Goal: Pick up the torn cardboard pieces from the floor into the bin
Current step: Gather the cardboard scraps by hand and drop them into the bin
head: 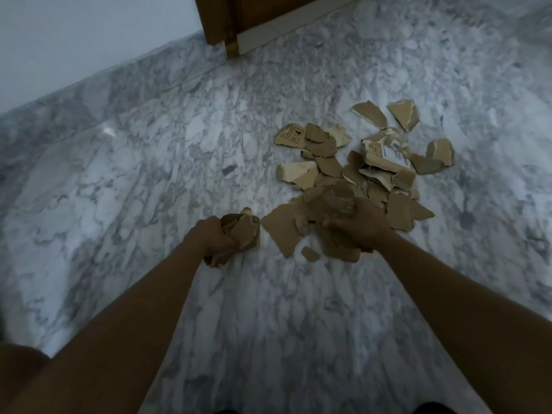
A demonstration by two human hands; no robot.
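Note:
Several torn brown cardboard pieces (358,162) lie in a loose heap on the marble floor (149,174), right of centre. My left hand (213,237) grips a bunch of cardboard pieces (243,231) just left of the heap, low over the floor. My right hand (363,225) is at the near edge of the heap, fingers curled round a blurred clump of pieces (334,201). One piece in the heap carries a white label (394,150), another has printed symbols (291,135). No bin is in view.
A wooden door and frame (227,22) stand at the top centre, with a pale wall (74,40) at the top left. A small scrap (309,253) lies between my hands. My knee (18,372) shows at the bottom left.

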